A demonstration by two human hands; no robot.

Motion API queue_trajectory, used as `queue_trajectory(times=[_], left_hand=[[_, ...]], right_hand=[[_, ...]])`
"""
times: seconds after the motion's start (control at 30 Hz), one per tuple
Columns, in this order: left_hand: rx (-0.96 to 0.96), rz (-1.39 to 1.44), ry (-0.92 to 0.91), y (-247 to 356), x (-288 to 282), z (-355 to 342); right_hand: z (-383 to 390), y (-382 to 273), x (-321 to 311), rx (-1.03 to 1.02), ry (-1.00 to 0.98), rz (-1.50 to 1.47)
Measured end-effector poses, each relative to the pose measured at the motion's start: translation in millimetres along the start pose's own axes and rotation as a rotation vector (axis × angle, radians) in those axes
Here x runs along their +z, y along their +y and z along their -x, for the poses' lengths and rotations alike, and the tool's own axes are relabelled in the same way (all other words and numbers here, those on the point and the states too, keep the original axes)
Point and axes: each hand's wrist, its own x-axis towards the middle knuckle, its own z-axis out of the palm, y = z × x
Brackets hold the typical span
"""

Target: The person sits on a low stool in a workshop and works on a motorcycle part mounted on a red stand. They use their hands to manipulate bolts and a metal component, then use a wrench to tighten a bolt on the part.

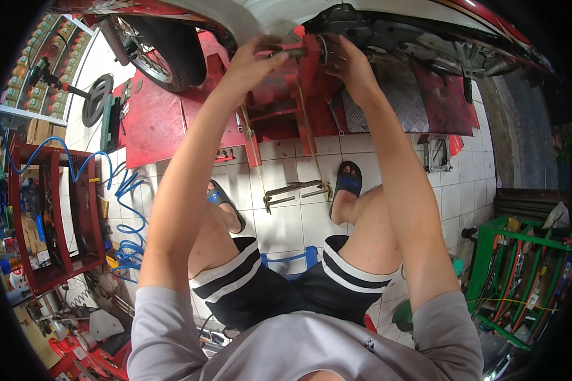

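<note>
My left hand (254, 63) has its thumb and fingers on a dark threaded metal rod (293, 54) at the red upright (311, 57) of a stand, under the motorcycle's body. On the other side of that upright, my right hand (348, 66) curls its fingers round a round metal ring or disc (323, 49), partly hidden by them. Two long brass-coloured bars (307, 127) slope down from the stand to a frame on the tiled floor.
A red platform (152, 136) carries the motorcycle's wheel (171, 63) and a checker plate (375, 120). A coiled blue hose (127, 190) and red trolley (51, 260) are left; a green rack (502, 279) is right. My sandalled feet flank the bars; a blue stool (308, 257) is beneath me.
</note>
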Motion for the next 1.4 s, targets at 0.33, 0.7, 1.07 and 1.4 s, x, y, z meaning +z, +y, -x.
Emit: queue_trajectory(times=[0.33, 0.7, 1.07, 1.4], left_hand=[[-0.218, 0.081, -0.095, -11.8, -4.8, -8.8], [-0.51, 0.03, -0.302, 21.6, -12.9, -10.4], [-0.342, -0.034, -0.242, 0.9, -2.5, -12.2], [-0.046, 0.05, 0.098, 3.5, 10.3, -6.3]], right_hand=[[8.5, -11.9, 12.3, 0.031, 0.155, 0.062], [11.3, -11.0, -1.1, 0.066, 0.221, 0.092], [8.0, -4.0, -3.4, 0.101, 0.199, 0.149], [7.2, -3.9, -2.4, 0.09, 0.167, 0.178]])
